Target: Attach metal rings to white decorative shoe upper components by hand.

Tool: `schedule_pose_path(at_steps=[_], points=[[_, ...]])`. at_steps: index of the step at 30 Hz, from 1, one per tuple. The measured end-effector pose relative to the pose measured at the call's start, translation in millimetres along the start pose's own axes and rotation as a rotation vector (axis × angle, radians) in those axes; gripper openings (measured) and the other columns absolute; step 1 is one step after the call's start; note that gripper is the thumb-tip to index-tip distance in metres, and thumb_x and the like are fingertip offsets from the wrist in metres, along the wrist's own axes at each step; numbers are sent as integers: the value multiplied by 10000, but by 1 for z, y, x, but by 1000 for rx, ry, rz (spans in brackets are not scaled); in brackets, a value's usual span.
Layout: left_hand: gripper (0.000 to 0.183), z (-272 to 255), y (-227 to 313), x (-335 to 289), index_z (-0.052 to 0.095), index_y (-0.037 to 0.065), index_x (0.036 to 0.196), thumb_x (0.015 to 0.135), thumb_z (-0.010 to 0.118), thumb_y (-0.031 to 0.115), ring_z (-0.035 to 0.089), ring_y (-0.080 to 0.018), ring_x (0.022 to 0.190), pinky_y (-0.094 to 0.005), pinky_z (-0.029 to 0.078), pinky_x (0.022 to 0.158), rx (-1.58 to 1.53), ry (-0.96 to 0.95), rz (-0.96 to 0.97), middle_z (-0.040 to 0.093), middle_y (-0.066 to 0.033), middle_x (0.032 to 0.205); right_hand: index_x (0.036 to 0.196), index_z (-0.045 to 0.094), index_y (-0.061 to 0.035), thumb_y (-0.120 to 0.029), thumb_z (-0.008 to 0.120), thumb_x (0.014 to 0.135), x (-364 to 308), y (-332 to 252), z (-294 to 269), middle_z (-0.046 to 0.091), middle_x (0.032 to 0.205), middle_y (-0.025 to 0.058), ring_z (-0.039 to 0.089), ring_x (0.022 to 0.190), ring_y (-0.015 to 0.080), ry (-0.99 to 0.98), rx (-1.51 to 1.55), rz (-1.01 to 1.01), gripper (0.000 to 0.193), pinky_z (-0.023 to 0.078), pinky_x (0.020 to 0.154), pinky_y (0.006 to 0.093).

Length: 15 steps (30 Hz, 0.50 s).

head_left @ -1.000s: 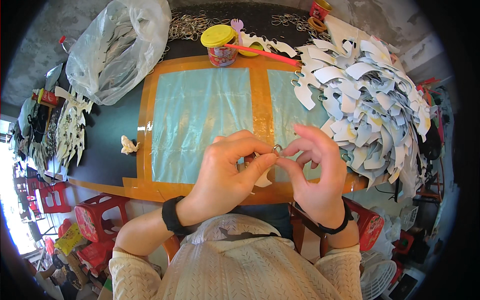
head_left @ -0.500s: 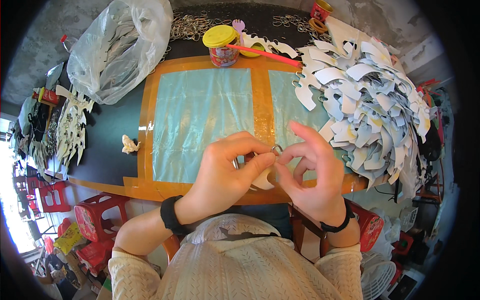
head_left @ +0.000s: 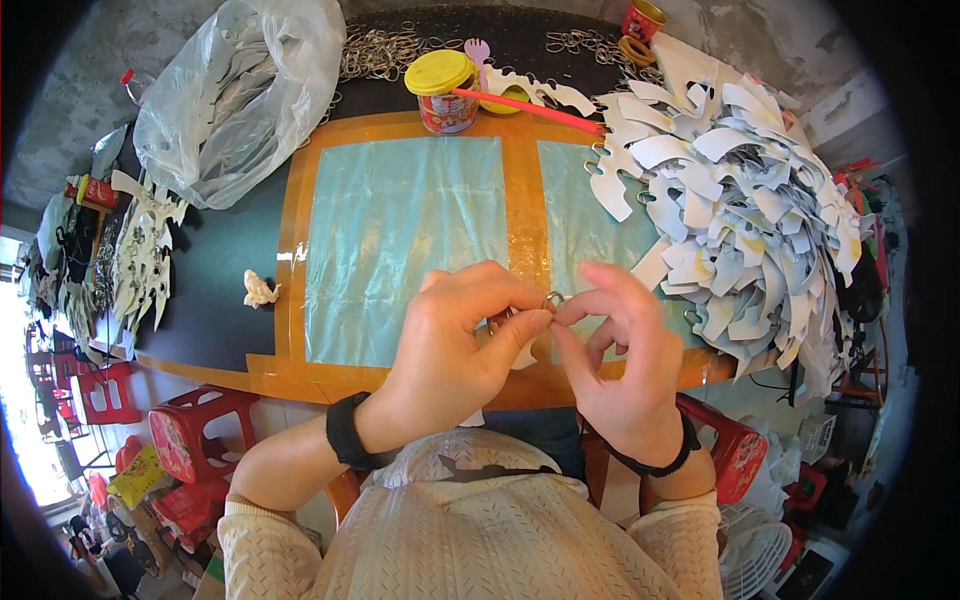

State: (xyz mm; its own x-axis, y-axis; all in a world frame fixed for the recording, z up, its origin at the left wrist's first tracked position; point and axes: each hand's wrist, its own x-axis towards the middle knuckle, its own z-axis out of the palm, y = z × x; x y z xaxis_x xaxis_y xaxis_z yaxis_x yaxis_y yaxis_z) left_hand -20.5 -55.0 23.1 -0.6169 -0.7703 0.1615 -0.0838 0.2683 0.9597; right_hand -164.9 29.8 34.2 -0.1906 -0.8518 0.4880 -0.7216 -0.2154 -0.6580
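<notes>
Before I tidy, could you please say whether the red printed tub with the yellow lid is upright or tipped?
Upright: the tub shows its yellow lid on top, sides beneath.

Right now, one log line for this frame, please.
left hand: pinching metal ring | right hand: pinched beside ring | right side: white-piece pile

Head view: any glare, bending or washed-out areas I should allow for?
Head view: glare streaks the blue-green sheet and glints on the brown tape; the table's front edge bows; the far left blows out white; corners go black; the metal ring shows little detail.
</notes>
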Motion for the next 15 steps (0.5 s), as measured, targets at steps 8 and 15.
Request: schedule_pose_path(at_steps=[8, 15], points=[[73, 1, 0, -1, 675, 37, 830, 763, 673, 9, 569, -176, 681, -294, 381, 672, 252, 43, 148, 640, -60, 753, 1222, 502, -50, 97, 680, 682, 2, -6, 1, 624, 710, -12, 452, 406, 97, 17, -6, 118, 588, 359, 404, 239], [51, 2, -2, -2, 674, 42, 825, 795, 681, 82, 572, -190, 668, -293, 378, 693, -94, 48, -76, 644, -60, 776, 1234, 473, -43, 112, 671, 705, 0, 2, 8, 619, 765, 41, 490, 441, 93, 17, 269, 123, 586, 390, 417, 220]])
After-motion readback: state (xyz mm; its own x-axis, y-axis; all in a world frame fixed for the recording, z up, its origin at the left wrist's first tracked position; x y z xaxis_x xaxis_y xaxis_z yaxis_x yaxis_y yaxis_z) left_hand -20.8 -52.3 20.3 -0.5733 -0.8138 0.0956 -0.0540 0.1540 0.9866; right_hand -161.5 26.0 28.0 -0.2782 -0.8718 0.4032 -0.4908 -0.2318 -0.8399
